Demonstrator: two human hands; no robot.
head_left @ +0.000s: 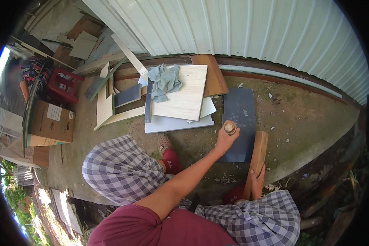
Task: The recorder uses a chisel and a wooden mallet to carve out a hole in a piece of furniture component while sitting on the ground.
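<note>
My left hand (225, 140) is wrapped round an upright tool with a round wooden handle (230, 128), seen end-on from above. Its lower end is hidden under the fist, so its kind does not show. Beneath it a dark grey board (238, 104) lies flat on the ground, with pale scuffs on its face. My right hand (257, 183) grips the near end of a thick wooden block (259, 149). The block slants away from me along the board's right side, its far end close to my left fist.
Left of the board, a pale wooden panel (188, 88) tops a stack with a grey-green cloth (166, 80). Wooden frame pieces (104, 108), a cardboard box (49, 125) and a red stool (63, 86) stand further left, near another person (32, 74). A corrugated metal wall (254, 28) bounds the far side.
</note>
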